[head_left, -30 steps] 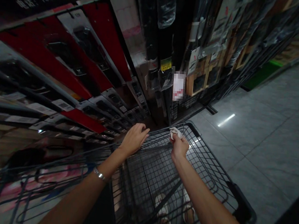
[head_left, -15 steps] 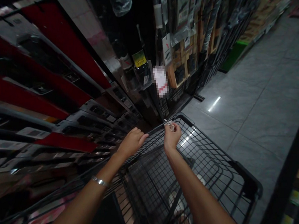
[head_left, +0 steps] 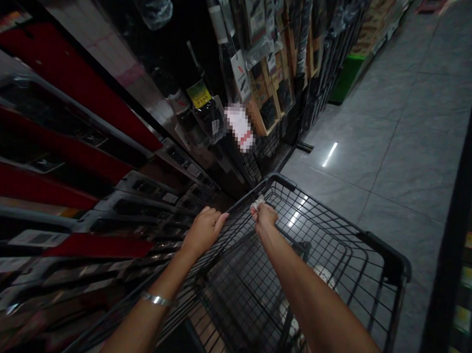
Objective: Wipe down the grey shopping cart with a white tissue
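Note:
A black wire shopping cart (head_left: 336,230) spreads out below me. My left hand (head_left: 205,229) is wrapped round its left rim, thumb lying along the bar, a silver bracelet on the wrist. Over the basket, close to the same rim, my right hand (head_left: 266,215) is closed on a crumpled white tissue (head_left: 257,203). The tissue sticks out past the fingertips, near the rim; whether it touches the bar I cannot tell.
Packaged goods on red backing (head_left: 96,245) hang close along the cart's left side. Ahead hang more bagged tools and a yellow-tagged packet (head_left: 200,94). Grey tiled floor (head_left: 381,153) runs to the right, by a shelf edge with price labels (head_left: 470,276). A green box (head_left: 346,79) stands farther off.
My right hand has turned and drawn slightly left and down along the rim with the tissue. The left hand keeps its grip on the rim. My view has shifted somewhat right.

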The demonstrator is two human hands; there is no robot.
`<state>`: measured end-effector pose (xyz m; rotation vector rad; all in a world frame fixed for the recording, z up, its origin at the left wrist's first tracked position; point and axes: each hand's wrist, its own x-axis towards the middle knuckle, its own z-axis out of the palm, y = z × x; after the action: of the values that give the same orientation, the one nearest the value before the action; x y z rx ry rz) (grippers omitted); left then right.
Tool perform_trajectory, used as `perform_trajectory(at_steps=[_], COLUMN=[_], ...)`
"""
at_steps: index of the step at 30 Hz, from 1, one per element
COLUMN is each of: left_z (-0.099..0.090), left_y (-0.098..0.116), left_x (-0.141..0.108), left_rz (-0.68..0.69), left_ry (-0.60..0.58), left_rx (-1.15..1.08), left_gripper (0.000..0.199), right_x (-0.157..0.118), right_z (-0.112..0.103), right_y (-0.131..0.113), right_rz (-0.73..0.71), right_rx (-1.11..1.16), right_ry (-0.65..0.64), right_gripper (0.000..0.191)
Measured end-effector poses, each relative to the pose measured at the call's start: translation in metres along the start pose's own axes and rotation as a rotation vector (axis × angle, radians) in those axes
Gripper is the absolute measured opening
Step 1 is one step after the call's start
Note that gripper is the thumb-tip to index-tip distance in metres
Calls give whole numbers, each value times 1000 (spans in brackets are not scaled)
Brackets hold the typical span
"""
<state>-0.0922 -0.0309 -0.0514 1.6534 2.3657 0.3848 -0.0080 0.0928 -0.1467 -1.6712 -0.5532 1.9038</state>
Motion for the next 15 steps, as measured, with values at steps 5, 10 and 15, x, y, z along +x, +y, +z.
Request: perform_trajectory(at_steps=[5,10,15], left_z=[0,-3,-3], left_y=[2,4,8], left_x=[0,-2,6], left_rz=[-20,-43,-38], left_ry=[2,28,69], left_rx=[-35,-69,-142], left_gripper=[45,43,29], right_x=[-6,-34,-55], right_z=[14,6,-2], right_y=[-12,-26,-30], right_rz=[14,-110,-236], right_rx=[32,43,78], right_ry=[-92,-89,-128], right_gripper=[23,14,6])
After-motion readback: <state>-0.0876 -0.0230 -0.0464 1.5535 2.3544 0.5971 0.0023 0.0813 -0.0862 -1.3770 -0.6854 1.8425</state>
